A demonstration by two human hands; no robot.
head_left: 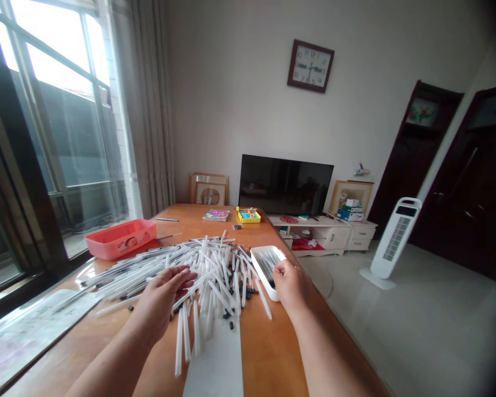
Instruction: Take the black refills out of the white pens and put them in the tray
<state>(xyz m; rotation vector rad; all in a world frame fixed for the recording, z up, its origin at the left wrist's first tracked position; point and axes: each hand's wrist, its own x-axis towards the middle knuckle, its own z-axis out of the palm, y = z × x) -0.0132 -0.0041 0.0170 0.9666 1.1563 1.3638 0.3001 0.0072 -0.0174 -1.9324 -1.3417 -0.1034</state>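
Observation:
My left hand is over the near left side of a loose pile of white translucent pen barrels. Its thumb and forefinger are pinched together; a pale bit shows at the tips, too indistinct to name. My right hand reaches over the right edge of a white plastic tray, fingers curled in at its inner side. Slim grey, pen-like sticks lie lengthwise in this tray. Whatever the right fingertips grip is hidden. Small black caps are scattered among the barrels.
A red plastic basket stands at the table's left by the window. Farther back lie a silver pen, a colourful booklet and a yellow box. The wooden table's right edge runs close beside the tray. A white tower fan stands on the floor.

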